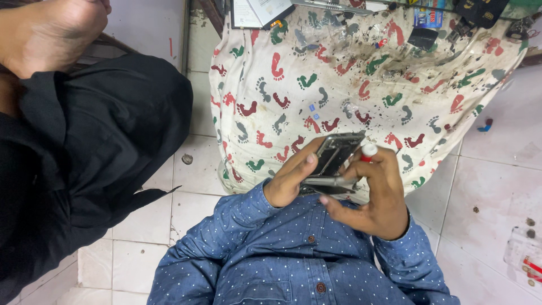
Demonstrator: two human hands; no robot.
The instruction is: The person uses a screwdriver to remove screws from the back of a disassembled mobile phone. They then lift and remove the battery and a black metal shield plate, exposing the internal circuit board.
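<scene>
Head view: both hands point(339, 181) grip the opened phone point(334, 155) between them

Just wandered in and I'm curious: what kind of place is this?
Probably a small phone repair spot set up on a tiled floor. The left hand holds an opened phone, the right hand a red-tipped tool, and small parts lie on a stained footprint-patterned cloth.

The person is wearing a blue shirt point(293, 265) with tiny white dots, brown buttons, and cuffed sleeves point(415, 257).
</scene>
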